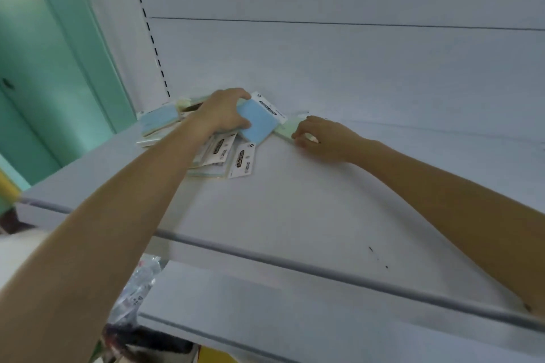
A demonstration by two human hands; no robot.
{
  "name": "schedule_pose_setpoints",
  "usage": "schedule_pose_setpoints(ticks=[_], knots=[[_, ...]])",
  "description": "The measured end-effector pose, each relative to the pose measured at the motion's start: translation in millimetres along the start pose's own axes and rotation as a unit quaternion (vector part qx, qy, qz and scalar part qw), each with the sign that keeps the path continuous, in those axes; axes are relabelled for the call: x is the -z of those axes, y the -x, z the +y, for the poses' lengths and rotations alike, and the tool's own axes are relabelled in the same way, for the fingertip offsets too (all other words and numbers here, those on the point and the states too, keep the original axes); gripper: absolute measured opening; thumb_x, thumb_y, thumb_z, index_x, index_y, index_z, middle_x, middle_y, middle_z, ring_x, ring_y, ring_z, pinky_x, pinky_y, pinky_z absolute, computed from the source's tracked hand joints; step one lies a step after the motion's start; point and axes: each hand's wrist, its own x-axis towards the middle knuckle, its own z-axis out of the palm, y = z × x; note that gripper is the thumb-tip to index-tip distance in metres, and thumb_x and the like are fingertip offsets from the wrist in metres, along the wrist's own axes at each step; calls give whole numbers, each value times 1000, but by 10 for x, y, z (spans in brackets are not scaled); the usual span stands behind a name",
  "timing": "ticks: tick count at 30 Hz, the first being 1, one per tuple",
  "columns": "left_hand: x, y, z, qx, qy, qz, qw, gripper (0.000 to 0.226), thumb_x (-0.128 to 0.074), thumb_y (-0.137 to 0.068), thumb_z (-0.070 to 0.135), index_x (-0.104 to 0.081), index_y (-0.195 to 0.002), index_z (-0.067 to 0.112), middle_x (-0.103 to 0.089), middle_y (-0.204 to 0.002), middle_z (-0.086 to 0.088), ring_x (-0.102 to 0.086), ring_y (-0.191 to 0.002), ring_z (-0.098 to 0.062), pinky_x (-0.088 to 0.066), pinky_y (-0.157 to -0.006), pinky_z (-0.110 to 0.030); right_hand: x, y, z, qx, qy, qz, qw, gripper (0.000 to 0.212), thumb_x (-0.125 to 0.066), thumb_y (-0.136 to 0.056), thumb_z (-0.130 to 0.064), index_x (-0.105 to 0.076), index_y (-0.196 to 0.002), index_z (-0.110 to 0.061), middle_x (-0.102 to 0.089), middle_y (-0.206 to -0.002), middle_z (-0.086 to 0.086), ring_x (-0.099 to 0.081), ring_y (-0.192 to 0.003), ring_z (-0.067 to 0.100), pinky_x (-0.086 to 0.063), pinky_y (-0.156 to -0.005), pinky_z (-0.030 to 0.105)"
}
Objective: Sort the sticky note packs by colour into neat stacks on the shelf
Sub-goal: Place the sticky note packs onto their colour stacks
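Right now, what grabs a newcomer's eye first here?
The left hand gripping a blue pack above the loose pile at the back left of the white shelf. Just to the right, the right hand rests on a pale green pack lying flat, apart from the pile.

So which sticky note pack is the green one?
The pale green pack under the right hand, lying apart on the shelf. The left hand holds a blue pack; the pile sits further left.
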Motion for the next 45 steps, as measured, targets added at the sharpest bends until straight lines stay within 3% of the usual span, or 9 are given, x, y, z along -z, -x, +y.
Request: schedule_pose_setpoints(ticks=[6,10,16,21,26,29,35,38,45], knots=[[-12,0,66,-8,3,3,1000,47,-66,-78,14,-53,-124,15,-50,-133,-11,-47,-122,-28,-38,-98,-33,47,124,148,-101,-78,65,990,26,-59,-86,-30,-61,-94,-6,-56,-111,18,-55,-103,32,-44,-88,38],[28,-24,119,12,36,-16,999,36,-64,-80,14,-59,-116,10,-54,-128,-12,-51,-114,-27,-38,-86,-27,38,137,185,-194,-147,10,970,64,-62,-82,-43,-38,-136,-18,-46,-137,12,-48,-123,30,-38,-103,37],[59,-74,188,37,56,-18,998,32,-53,-83,2,-61,-114,9,-53,-130,-11,-51,-117,-28,-38,-83,-25,64,109,113,-188,-219,25,957,62,-66,-82,-23,-38,-136,-15,-47,-136,12,-47,-123,27,-38,-99,32],[53,-60,173,43,126,-16,991,35,-50,-82,-2,-61,-114,10,-53,-129,-15,-53,-115,-31,-42,-87,-29,82,141,79,-193,-262,96,941,59,-65,-79,-5,-44,-133,-16,-44,-135,10,-47,-120,26,-38,-80,24],[38,6,274,37,237,27,971,36,-47,-83,-2,-56,-117,7,-50,-109,-10,-51,-83,-21,-41,-62,-24,88,298,192,-245,-337,141,898,51,-53,-79,5,-52,-126,-14,-43,-107,5,-47,-97,22,-42,-74,27],[-45,13,396,34,295,49,954,37,-47,-82,-3,-56,-117,8,-48,-104,-8,-51,-84,-21,-38,-52,-20,140,535,276,-263,-356,175,879,51,-51,-78,9,-54,-123,-13,-49,-110,7,-49,-97,21,-46,-89,35],[-383,134,1104,-18,385,13,923,41,-49,-81,-10,-55,-119,5,-45,-103,-5,-48,-91,-20,-43,-60,-22,401,1336,559,-304,-356,288,835,55,-45,-79,10,-51,-128,-15,-49,-115,-3,-49,-121,26,-42,-104,44],[-566,279,1562,-39,429,-34,902,41,-49,-81,-11,-55,-119,5,-47,-103,-7,-50,-90,-21,-44,-61,-22,526,1810,770,-325,-357,332,811,54,-44,-81,10,-50,-129,-15,-47,-115,-6,-49,-116,21,-43,-104,44],[-1066,629,2659,-76,450,-72,887,41,-51,-79,-10,-56,-117,5,-49,-102,-9,-51,-93,-22,-51,-82,-37,700,2869,1307,-337,-388,401,759,53,-41,-82,13,-49,-129,-10,-48,-125,5,-48,-104,18,-49,-80,31]])
